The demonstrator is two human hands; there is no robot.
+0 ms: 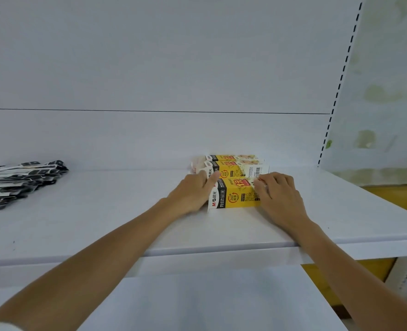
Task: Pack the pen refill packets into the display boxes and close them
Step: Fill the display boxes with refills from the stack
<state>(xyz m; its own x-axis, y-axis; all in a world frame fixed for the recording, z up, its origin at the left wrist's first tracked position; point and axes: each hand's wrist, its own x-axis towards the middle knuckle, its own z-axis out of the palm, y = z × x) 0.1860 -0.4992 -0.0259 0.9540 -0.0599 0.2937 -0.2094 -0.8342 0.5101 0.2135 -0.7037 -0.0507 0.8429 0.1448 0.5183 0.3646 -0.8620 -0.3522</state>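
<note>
In the head view we have our left hand [192, 194] and right hand [277, 194] pressed on either end of the nearest display box [235, 195] on the shelf [102, 223], two more boxes [240, 166] touching behind. We judge much remains: refill packets [21, 180] lie piled far left.

The right hand [277, 194] covers the right end of the nearest box [233, 194]. The far boxes [235, 162] are half hidden behind it. The packet pile [18, 180] runs off the left edge, its print unreadable.
</note>
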